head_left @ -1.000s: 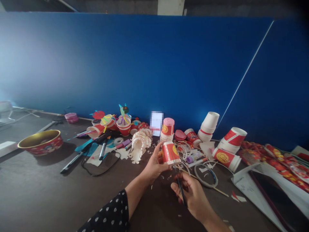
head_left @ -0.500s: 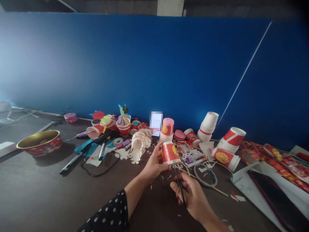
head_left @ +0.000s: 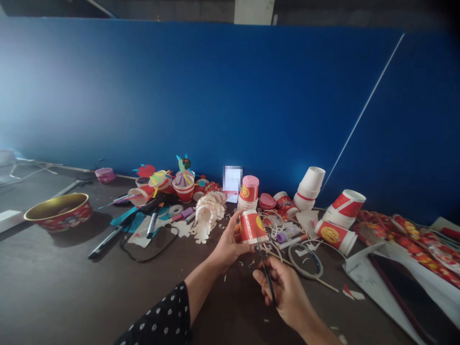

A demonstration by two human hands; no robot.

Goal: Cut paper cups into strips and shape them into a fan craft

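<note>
Gripping red paper cup (head_left: 252, 228), left hand (head_left: 227, 243), scissors (head_left: 267, 278), right hand (head_left: 285, 293)

The right hand (head_left: 283, 292) has room to move back toward the person, over the dark tabletop (head_left: 72, 292). Behind the red paper cup (head_left: 252, 228), a pile of cut paper (head_left: 209, 213) and a stack of cups (head_left: 249, 189) block the way. To the right of the cup, a low loop of wire (head_left: 305, 261) lies in the path, and a hand can lift over it.
</note>
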